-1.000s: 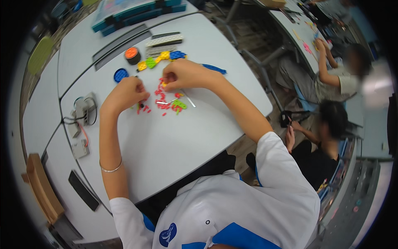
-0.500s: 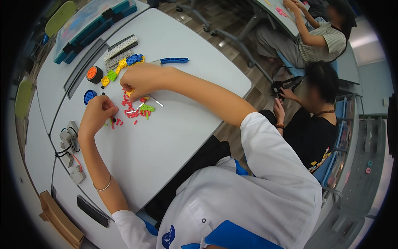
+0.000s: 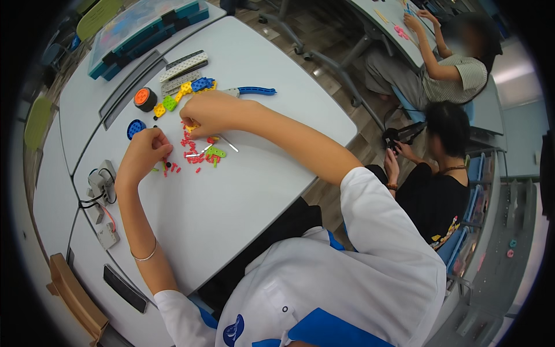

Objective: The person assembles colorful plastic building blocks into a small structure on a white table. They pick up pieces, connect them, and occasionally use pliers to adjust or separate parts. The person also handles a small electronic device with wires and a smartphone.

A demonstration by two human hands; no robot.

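On white table (image 3: 254, 191), small red pegs (image 3: 191, 151), scattered

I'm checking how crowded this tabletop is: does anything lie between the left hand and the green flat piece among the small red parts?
Yes. Scattered small red pieces and a thin metal rod lie on the table between the left hand and the green flat piece. The right hand sits just above it.
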